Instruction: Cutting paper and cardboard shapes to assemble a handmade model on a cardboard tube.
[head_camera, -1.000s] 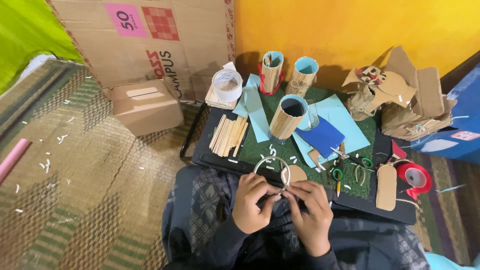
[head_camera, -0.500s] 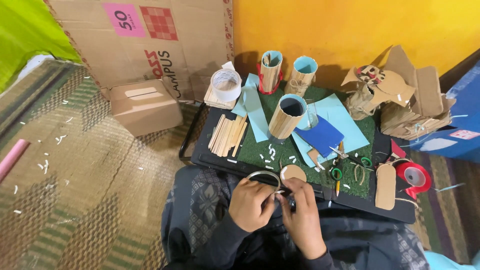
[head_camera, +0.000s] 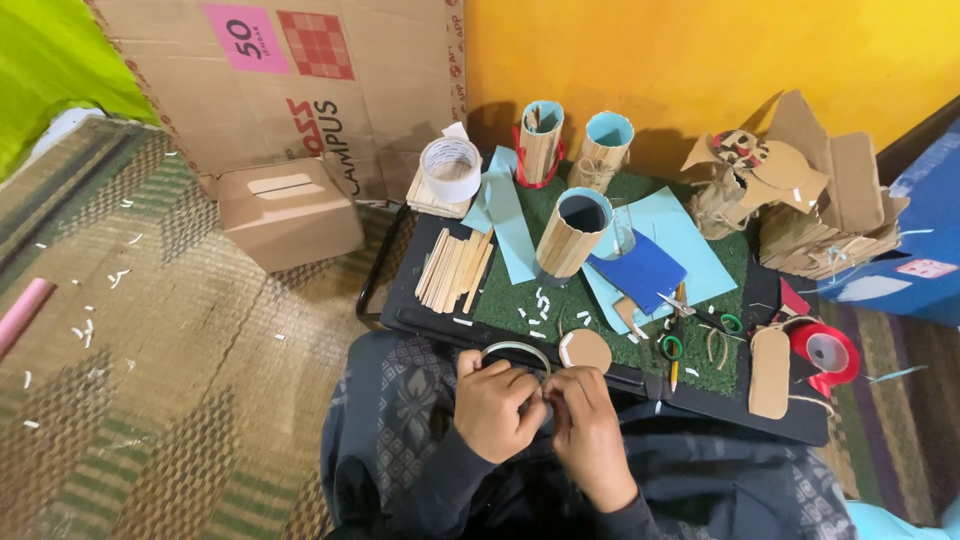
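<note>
My left hand (head_camera: 495, 408) and my right hand (head_camera: 588, 428) meet over my lap at the near edge of a low black table (head_camera: 420, 300). Together they pinch a thin pale ring-shaped strip (head_camera: 515, 350) that arches up between them. A round brown cardboard disc (head_camera: 585, 350) lies just beyond my right hand on the green mat (head_camera: 560, 300). A holder made of wooden sticks with a blue lining (head_camera: 574, 233) stands on the mat farther out.
A stack of flat wooden sticks (head_camera: 455, 268), blue paper sheets (head_camera: 650, 265), scissors (head_camera: 675, 335), a white tape roll (head_camera: 450, 168), a red tape dispenser (head_camera: 825, 355) and two more stick holders (head_camera: 575, 140) crowd the table. A small cardboard box (head_camera: 290, 210) sits on the woven mat at left.
Both hands have drawn slightly nearer to my body with the ring strip. The strip now shows as a lower arch than one second ago.
</note>
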